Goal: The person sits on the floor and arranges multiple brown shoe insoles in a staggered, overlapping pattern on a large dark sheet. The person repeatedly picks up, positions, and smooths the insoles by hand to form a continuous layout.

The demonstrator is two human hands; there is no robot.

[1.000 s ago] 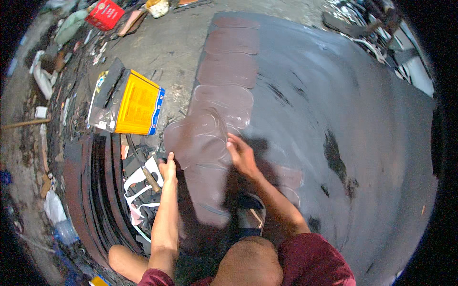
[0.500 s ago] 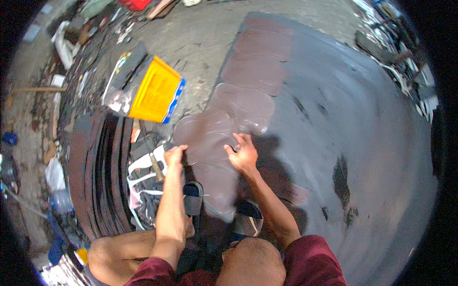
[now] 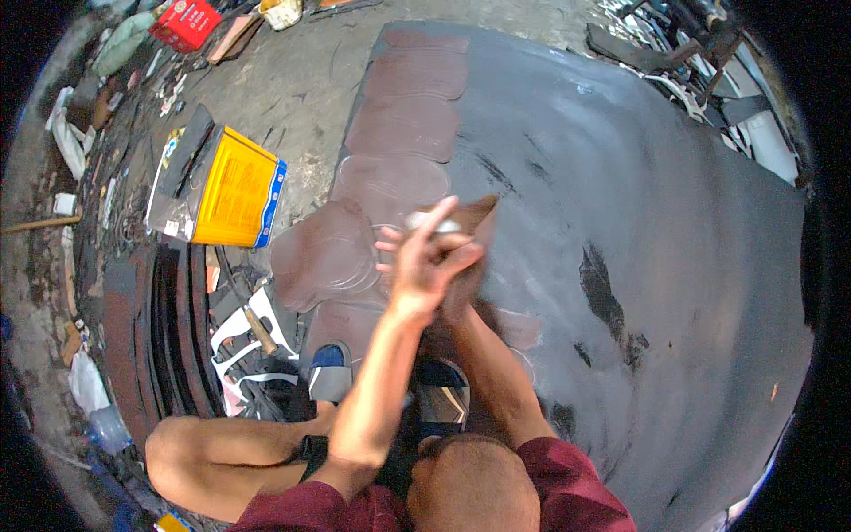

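Observation:
My left hand (image 3: 417,270), its fingers spread, crosses over my right hand (image 3: 458,288), which it mostly hides. A thin brown flat piece (image 3: 481,213) with a pointed tip sticks up from the right hand, blurred by motion. A small whitish thing (image 3: 434,222) shows by the left fingers, too smeared to name. Both hands are above a large dark grey sheet (image 3: 541,230). Along its left side runs a row of brownish rounded patches (image 3: 399,133) with pale curved outlines, overlapping like sole shapes.
Left of the sheet stand a yellow bucket (image 3: 235,188) lying tilted and a stack of dark curved sheets (image 3: 173,328). White cut-out scraps (image 3: 232,341) and a wooden handle (image 3: 260,330) lie near my sandalled foot (image 3: 331,377). A red box (image 3: 184,25) sits at the far left; more scraps (image 3: 767,142) lie far right.
My hands, formerly apart above the patches, have come together. The left hand moved right across the right one, and the brown piece has come into view. The whole view shifted.

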